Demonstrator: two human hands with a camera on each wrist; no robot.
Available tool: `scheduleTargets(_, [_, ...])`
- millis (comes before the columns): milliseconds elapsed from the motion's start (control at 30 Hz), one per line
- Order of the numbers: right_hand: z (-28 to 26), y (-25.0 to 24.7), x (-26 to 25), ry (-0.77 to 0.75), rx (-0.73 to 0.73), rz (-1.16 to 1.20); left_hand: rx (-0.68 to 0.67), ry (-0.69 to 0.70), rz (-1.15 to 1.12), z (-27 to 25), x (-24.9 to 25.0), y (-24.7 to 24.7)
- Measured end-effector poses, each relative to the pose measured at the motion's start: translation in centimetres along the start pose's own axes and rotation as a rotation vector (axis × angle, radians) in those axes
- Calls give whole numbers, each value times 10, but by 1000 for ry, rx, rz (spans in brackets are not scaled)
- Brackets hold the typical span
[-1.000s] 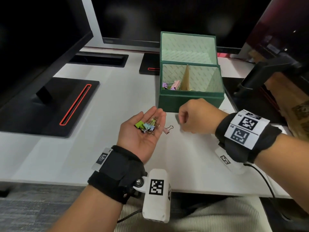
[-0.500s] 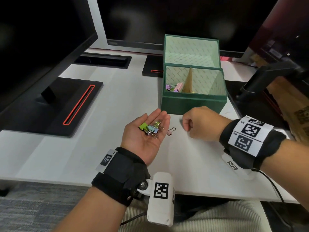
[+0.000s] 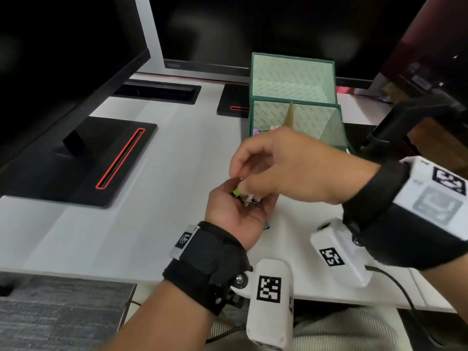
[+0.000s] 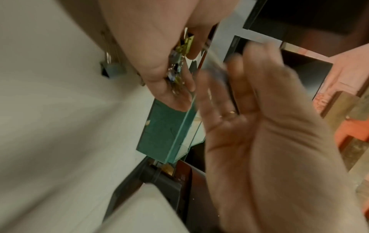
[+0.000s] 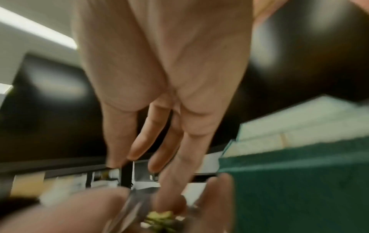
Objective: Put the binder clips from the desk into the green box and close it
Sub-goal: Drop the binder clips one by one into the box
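The green box (image 3: 295,105) stands open at the back of the white desk, its lid upright, and a few clips (image 3: 263,130) show in its left compartment. My left hand (image 3: 235,214) lies palm up in front of the box. Above it, my right hand (image 3: 243,183) reaches down and pinches a bunch of coloured binder clips (image 3: 244,198). In the left wrist view the right hand (image 4: 159,75) grips the clips (image 4: 180,52) beside the box (image 4: 165,126), and the left palm (image 4: 259,126) is blurred. One bluish clip (image 4: 113,69) lies on the desk.
A black monitor base (image 3: 101,160) with a red-edged slot sits at the left. A second base (image 3: 233,102) sits left of the box. A dark monitor arm (image 3: 405,117) stands right of the box. The desk's front edge (image 3: 101,277) runs below my wrists.
My right hand rose from the desk and moved left over the left palm, closing on the clips there. The pink clip beside the left fingertips is now out of sight.
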State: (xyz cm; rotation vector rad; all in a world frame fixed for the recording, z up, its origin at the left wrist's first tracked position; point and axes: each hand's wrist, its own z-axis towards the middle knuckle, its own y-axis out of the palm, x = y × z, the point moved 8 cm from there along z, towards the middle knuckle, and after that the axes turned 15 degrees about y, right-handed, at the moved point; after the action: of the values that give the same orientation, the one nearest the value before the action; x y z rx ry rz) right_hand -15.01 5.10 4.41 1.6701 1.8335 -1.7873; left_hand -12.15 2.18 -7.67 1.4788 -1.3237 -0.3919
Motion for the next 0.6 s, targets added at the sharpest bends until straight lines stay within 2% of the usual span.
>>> scheduleTargets(67, [2,0,-3,-39,61,-105,-6,5,-14,0,2,1])
scheduleTargets(200, [7,-48,20,-20,403,95,46,7,-165,6,21,-12])
scheduleTargets(233, [11,-50,32,30,393,40,52,24,-174,8,28,-15])
scheduleTargets(267, [16,-42,44,101,311,-78,54,35,-174,9,33,-18])
scheduleTargets(333, [20,-11,69,193,63,-397,56,43,-165,11,39,-21])
scheduleTargets(400, [19,19,76,158,-108,-563,40,48,-160,12,42,-23])
scheduleTargets(533, [25,41,60,-46,-88,-692,11,48,-119,11,41,-23])
scheduleTargets(600, [28,38,56,-64,-62,-717,-5,46,-104,9,41,-22])
